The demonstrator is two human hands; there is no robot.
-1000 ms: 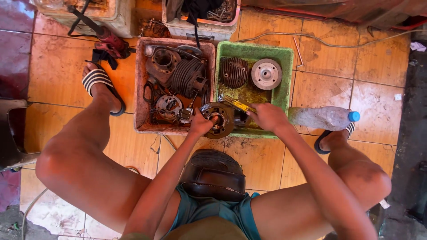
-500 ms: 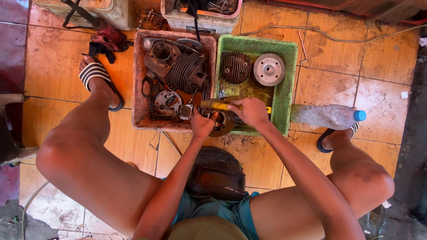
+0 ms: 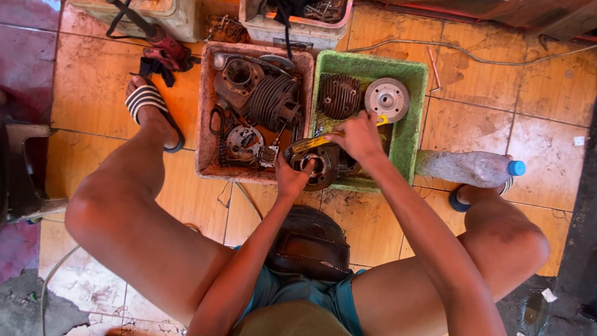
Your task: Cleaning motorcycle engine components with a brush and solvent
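My left hand [image 3: 291, 177] grips a dark round engine part [image 3: 320, 167] at the near edge of the green tray [image 3: 415, 134]. With its fingers closed, my right hand [image 3: 359, 135] holds a yellow-handled brush [image 3: 311, 145] and presses it against that part. In the green tray lie a finned cylinder head [image 3: 340, 96] and a round grey metal disc [image 3: 386, 99].
A reddish tray [image 3: 205, 140] to the left holds a finned cylinder [image 3: 273, 102] and several greasy engine pieces. A clear plastic bottle with a blue cap [image 3: 472, 168] lies by my right foot. A dark helmet-like object [image 3: 310, 242] sits between my legs. Bins stand at the back.
Both hands and the round part have shifted left along the green tray's near edge, toward the gap between the trays. The brush stays on the part.
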